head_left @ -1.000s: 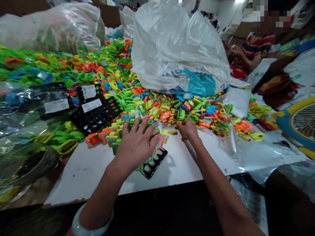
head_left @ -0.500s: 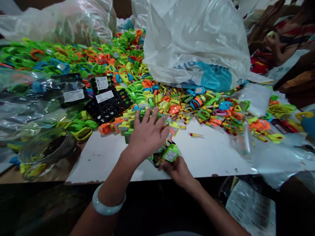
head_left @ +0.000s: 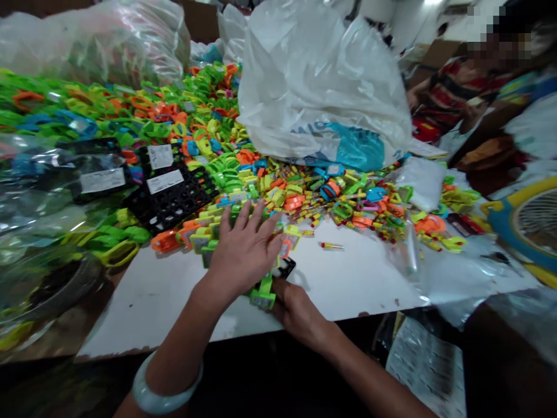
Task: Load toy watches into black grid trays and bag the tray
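My left hand (head_left: 241, 249) lies palm down with its fingers spread, resting over a cluster of square-faced plastic toys (head_left: 201, 239) in yellow, green and orange; they look like toy watches. Its palm hides part of the cluster. Close below it, my right hand (head_left: 300, 310) is closed at a green toy watch (head_left: 263, 297), which tilts over the table's front edge. A corner of a black plastic holder (head_left: 286, 268) shows just above the right hand. The right fingertips are partly hidden behind these things.
A large heap of bright plastic toys (head_left: 130, 110) fills the back left, with black grid trays (head_left: 169, 197) in front. A white plastic bag (head_left: 322, 87) stands behind small yellow-red tubes (head_left: 333, 246). A glass bowl (head_left: 65, 284) sits left, a fan (head_left: 531, 220) right. A person (head_left: 456, 93) sits back right.
The view has turned to the right, bringing the fan in. My right hand has come closer under my left, and the green toy watch has tipped downward. My left hand stays spread.
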Motion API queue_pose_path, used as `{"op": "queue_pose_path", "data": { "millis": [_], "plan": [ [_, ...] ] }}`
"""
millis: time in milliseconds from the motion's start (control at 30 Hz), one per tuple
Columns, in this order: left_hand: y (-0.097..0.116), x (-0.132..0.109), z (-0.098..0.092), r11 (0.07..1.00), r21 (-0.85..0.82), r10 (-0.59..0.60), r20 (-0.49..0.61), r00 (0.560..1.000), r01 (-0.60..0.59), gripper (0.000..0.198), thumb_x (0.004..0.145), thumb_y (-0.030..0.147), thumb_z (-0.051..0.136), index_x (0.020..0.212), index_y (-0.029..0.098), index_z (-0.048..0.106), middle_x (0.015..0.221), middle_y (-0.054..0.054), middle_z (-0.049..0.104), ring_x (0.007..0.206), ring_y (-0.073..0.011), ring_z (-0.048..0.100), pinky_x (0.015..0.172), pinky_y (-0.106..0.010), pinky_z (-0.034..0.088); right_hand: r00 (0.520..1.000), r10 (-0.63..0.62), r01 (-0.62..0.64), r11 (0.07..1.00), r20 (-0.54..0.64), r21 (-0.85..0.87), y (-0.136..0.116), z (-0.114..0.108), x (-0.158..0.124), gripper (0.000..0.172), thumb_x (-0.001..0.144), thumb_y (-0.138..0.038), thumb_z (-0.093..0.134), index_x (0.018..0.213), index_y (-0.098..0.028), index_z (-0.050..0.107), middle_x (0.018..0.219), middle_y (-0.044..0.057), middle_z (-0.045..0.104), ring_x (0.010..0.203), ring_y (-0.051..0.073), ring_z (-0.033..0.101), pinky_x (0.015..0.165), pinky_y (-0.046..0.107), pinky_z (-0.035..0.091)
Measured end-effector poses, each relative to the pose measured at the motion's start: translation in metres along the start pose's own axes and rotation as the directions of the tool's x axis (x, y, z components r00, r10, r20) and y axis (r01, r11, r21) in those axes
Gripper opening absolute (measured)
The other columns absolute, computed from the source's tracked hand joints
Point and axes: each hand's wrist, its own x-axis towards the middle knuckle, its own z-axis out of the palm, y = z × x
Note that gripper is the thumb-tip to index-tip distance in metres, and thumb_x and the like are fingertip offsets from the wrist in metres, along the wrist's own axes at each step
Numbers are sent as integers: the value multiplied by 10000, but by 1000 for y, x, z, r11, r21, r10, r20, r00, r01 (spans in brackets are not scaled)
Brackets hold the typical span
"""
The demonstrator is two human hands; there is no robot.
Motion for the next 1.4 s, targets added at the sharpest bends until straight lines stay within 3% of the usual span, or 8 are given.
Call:
{"op": "queue_pose_path", "data": {
  "millis": [100, 233, 300, 467, 633, 800, 1033, 1400],
  "plan": [
    [-7, 1, 3, 998, 14, 56, -18, 998, -56, 510, 936, 478, 309, 1383, 274, 445, 1519, -103, 347, 1424, -333, 260, 1138, -609, 178, 972, 96, -75, 992, -215, 101, 14, -35, -5, 142, 849, -211, 542, 982, -234, 587, 935, 15, 642, 802, 161, 609, 717, 252, 471],
    [-16, 5, 12, 995, -18, 100, -49, 994, -101, 527, 926, 504, 309, 1370, 271, 470, 1513, -105, 352, 1423, -346, 254, 1137, -626, 159, 585, 139, -387, 914, -799, -125, 47, -135, -24, 246, 878, -363, 524, 1042, -192, 591, 928, 56, 625, 677, 169, 578, 673, 312, 472],
    [-17, 7, 12, 995, -39, 91, -47, 995, -93, 556, 919, 547, 293, 1369, 274, 470, 1506, -103, 363, 1419, -353, 256, 1128, -640, 169, 501, 21, -566, 764, -865, -309, 64, -185, -31, 228, 866, -337, 522, 977, -169, 627, 944, 94, 618, 845, 231, 577, 779, 370, 460],
    [-7, 4, 2, 995, -57, 80, -85, 993, -85, 601, 929, 566, 181, 1393, 279, 432, 1513, -95, 344, 1434, -338, 221, 1125, -663, 135, 707, 26, -631, 475, -707, -613, 91, -229, -18, 255, 845, -160, 497, 1062, -151, 630, 1116, 137, 558, 1046, 264, 516, 874, 370, 406],
    [4, -9, -2, 993, -73, 95, 27, 995, -93, 562, 933, 564, 237, 1413, 310, 381, 1539, -51, 296, 1453, -289, 180, 1147, -625, 151, 734, 115, -644, 433, -670, -631, 88, -200, -8, 198, 851, -162, 495, 1010, -140, 611, 1087, 156, 574, 916, 259, 559, 766, 366, 415],
    [6, -14, -5, 994, -78, 83, 85, 993, -76, 522, 949, 526, 253, 1428, 335, 332, 1562, -8, 236, 1465, -254, 141, 1167, -577, 159, 674, 214, -555, 779, -706, -293, 66, -170, -12, 226, 891, -370, 493, 1003, -186, 560, 926, 87, 645, 738, 213, 596, 674, 339, 443],
    [7, -15, -8, 994, -83, 76, 95, 993, -68, 490, 967, 478, 230, 1418, 330, 353, 1565, -2, 224, 1466, -233, 141, 1172, -549, 167, 890, 363, -218, 869, -274, 445, 20, -63, 0, 330, 763, -456, 691, 932, -194, 583, 789, 28, 666, 642, 171, 611, 648, 308, 522],
    [4, -19, -8, 990, -119, 85, 97, 992, -73, 484, 974, 466, 208, 1426, 341, 328, 1570, 7, 219, 1469, -212, 129, 1174, -548, 152, 987, -41, 55, 995, -153, 85, 30, -8, 2, 271, 781, -92, 491, 1008, -196, 596, 1050, 59, 653, 968, 216, 613, 889, 338, 499]
  ]
}}
